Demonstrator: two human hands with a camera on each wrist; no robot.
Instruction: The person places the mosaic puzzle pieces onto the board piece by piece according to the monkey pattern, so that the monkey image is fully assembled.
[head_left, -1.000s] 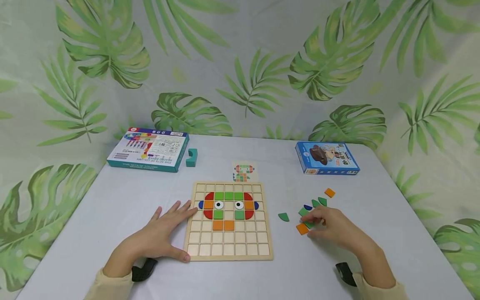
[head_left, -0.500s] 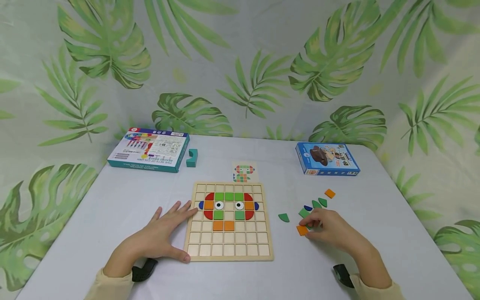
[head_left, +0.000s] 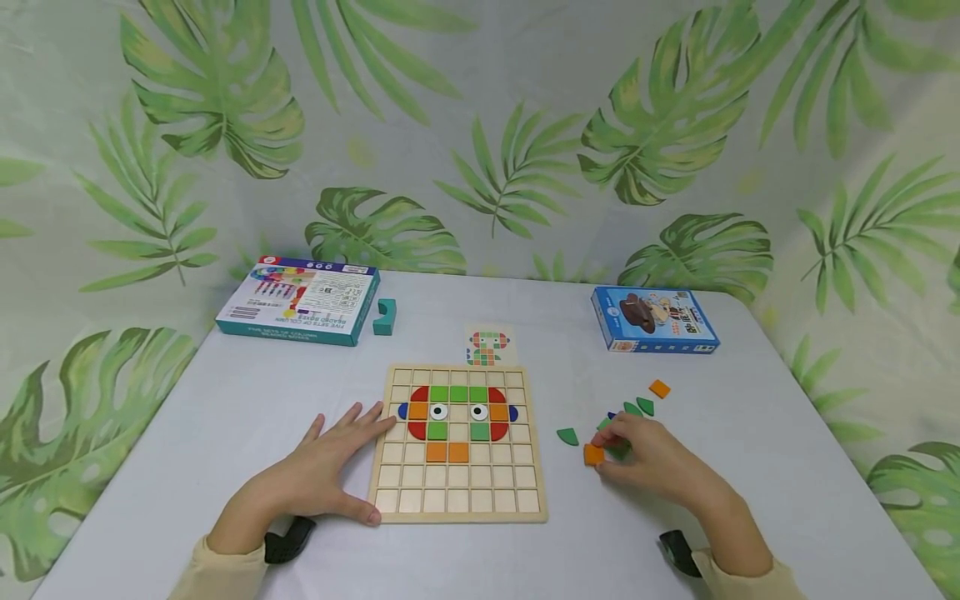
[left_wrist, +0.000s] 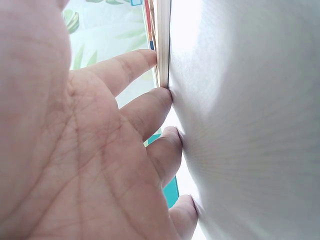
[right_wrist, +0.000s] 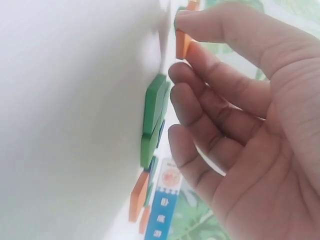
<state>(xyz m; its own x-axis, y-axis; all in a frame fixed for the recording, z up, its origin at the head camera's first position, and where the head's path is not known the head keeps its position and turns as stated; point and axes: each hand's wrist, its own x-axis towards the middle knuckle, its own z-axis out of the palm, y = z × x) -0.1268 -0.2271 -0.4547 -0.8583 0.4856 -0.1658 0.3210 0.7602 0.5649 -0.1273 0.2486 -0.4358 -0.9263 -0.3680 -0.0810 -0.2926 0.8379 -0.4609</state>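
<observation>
In the head view my right hand (head_left: 660,462) pinches an orange square tile (head_left: 593,455) between thumb and index finger, right of the board. The right wrist view shows that orange tile (right_wrist: 181,46) at the fingertips, lifted slightly, with green tiles (right_wrist: 155,102) lying on the cloth beside the loosely bent other fingers. My left hand (head_left: 322,467) lies spread at the left side of the wooden grid board (head_left: 495,500), its thumb and a fingertip touching the edge. On the board, red, green, orange and blue tiles and two eye tiles (head_left: 438,412) form a face.
A small pattern card (head_left: 491,345) lies behind the board. Around the right hand are a green quarter-circle tile (head_left: 567,437), several other green tiles, a partly hidden blue one and an orange tile (head_left: 659,389). Two boxes, white-teal (head_left: 300,300) and blue (head_left: 655,320), and a teal block (head_left: 384,317) stand farther back.
My right hand has taken hold of the orange tile from the loose pieces and moved it slightly left toward the board. The left hand stays put.
</observation>
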